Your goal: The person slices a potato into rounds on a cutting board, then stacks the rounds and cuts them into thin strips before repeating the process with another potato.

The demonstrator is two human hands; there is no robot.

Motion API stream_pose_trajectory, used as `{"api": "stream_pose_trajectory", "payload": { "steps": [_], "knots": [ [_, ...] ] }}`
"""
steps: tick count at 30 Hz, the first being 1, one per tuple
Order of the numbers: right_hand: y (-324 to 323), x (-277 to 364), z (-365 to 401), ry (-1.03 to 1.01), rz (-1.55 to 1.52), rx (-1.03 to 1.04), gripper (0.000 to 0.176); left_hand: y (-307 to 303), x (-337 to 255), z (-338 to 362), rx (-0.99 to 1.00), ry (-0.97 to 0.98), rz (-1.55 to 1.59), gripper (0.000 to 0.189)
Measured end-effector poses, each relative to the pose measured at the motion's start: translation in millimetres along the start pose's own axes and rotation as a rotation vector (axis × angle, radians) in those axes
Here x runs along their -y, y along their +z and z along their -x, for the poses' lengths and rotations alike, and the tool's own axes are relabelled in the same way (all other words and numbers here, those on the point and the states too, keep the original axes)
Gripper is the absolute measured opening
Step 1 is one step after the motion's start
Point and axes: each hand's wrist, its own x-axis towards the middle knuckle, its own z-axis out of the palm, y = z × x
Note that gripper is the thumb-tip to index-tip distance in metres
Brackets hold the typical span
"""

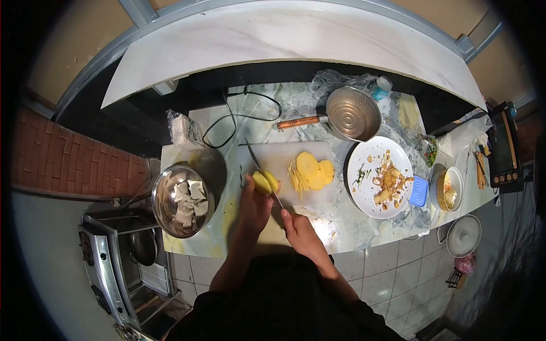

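Note:
My left hand [255, 203] is closed around a peeled yellow potato [261, 183], held up over the left end of the cutting board. My right hand [302, 232] grips the handle of a kitchen knife [253, 156]. Its blade runs up and to the left through the potato, which looks parted into two pieces along it. Right of the hands, flat potato slices [307, 165] lie overlapping on the pale cutting board [274, 149], with thin potato strips [294, 181] at their left edge. My left fingertips are partly hidden behind the potato.
At the left stands a steel bowl [160, 219] holding pale cut pieces. To the right lies a white plate [364, 200] with peelings, then a blue square lid [418, 191] and a round container [441, 196]. Behind are a wooden-handled saucepan [354, 115] and a black cable [234, 116].

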Motion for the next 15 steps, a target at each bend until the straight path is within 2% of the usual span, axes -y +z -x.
{"api": "stream_pose_trajectory", "payload": {
  "steps": [2, 7, 9, 11, 12, 14, 15],
  "knots": [
    [1.5, -3.3, -5.1, -0.025, -0.041, -0.041, 0.057, 16.1, -15.9, -6.1, -0.204, -0.129, 0.252, 0.03],
    [-2.9, -26.8, -19.7, -0.134, -0.037, -0.135, 0.055, -23.5, -8.5, -43.8, -0.131, -0.134, 0.145, 0.023],
    [-8.3, -32.0, -21.9, -0.099, -0.066, -0.152, 0.055, -27.1, -10.1, -53.7, -0.137, -0.121, 0.083, 0.023],
    [-12.8, -39.2, -24.7, -0.028, -0.112, -0.182, 0.054, -22.4, -15.2, -60.9, -0.088, -0.163, -0.229, 0.025],
    [-14.2, -43.7, -25.8, -0.025, -0.111, -0.185, 0.054, -21.9, -16.7, -63.6, -0.086, -0.167, -0.228, 0.025],
    [-14.9, -52.3, -28.1, 0.038, -0.093, -0.187, 0.055, -24.1, -20.0, -66.3, -0.054, -0.039, -0.979, 0.033],
    [-14.0, -54.2, -29.1, 0.041, -0.092, -0.186, 0.055, -30.5, -16.1, -68.0, -0.054, -0.041, -0.978, 0.033]
  ]
}}
